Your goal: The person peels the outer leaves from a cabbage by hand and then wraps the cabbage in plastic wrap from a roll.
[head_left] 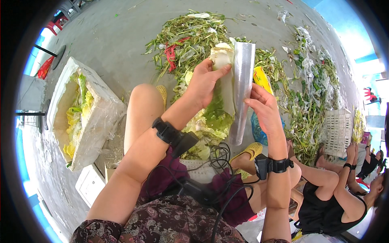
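My left hand (205,83) is closed on a napa cabbage (223,91), with fingers and thumb at its pale stem end. The cabbage hangs with its green leaves downward. Pressed along its right side is an upright roll of clear plastic film (243,93). My right hand (263,107) grips the roll's right edge, thumb and fingertips against it. Below both hands, more pale green leaves (202,129) are heaped between my knees, above a white plastic basket (196,168) whose rim partly shows.
A foam box (97,109) with yellow-green leaves stands tilted at left. Heaps of vegetable scraps (190,36) lie ahead and rightward. A yellow package (262,79) and blue bag (259,131) are beyond my right hand. A white crate (337,131) and seated person (332,202) are at right.
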Motion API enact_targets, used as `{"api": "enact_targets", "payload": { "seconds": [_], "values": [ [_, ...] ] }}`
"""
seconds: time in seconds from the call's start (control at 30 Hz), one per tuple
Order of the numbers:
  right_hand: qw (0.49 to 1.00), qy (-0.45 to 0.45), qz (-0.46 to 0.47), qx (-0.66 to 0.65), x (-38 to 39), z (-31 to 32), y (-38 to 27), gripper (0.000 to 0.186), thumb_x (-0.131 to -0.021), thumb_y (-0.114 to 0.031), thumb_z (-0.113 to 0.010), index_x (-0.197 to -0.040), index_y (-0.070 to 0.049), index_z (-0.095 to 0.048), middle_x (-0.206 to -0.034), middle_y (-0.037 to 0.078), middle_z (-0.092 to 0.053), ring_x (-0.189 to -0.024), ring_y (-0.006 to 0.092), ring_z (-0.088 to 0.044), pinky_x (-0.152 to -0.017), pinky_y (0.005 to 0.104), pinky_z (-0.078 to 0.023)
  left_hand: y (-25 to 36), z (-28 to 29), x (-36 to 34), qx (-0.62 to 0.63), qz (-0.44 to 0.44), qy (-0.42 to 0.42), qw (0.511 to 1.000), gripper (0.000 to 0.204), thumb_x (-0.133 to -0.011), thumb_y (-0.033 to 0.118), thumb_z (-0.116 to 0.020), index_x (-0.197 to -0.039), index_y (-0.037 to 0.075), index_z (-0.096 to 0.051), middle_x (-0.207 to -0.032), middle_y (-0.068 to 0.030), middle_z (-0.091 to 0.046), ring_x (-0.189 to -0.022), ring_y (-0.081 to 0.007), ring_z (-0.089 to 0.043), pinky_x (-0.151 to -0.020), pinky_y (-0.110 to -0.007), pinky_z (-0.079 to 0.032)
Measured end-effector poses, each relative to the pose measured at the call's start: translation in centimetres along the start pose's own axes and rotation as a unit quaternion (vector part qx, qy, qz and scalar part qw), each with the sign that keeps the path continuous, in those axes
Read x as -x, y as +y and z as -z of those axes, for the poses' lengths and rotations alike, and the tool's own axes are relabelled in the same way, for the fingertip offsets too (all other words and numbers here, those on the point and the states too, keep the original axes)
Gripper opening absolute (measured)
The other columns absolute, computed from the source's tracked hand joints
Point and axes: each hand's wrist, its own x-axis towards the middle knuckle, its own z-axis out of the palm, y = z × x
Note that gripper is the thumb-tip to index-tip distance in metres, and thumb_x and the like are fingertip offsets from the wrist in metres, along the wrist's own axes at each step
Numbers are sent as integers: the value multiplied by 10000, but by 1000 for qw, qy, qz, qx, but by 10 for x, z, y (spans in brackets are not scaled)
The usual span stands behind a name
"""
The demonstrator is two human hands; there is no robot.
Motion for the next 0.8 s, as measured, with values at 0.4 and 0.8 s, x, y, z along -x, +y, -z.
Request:
{"api": "enact_targets", "payload": {
  "seconds": [0.4, 0.8],
  "values": [
    [1000, 24, -9, 3, -2, -2, 1, 405, -797, -1, -548, -1197, 54, -521, -1057, 66, -621, -955, 110, -569, -862, 259, -423, 1, 0, 1, 4, -7, -22, 1000, 260, -845, 116, -647, -1056, 10, -539, -1020, -56, -608, -951, -160, -577, -832, -326, -458],
    [988, 110, 70, -87, -1, 10, -15, 376, -808, 7, -480, -1175, 36, -557, -1113, 131, -612, -1013, 191, -585, -881, 317, -460, 15, 4, 0, 58, -12, -67, 996, 264, -891, 158, -589, -1103, 12, -532, -1079, -61, -589, -1023, -172, -545, -914, -348, -414]
  ]
}}
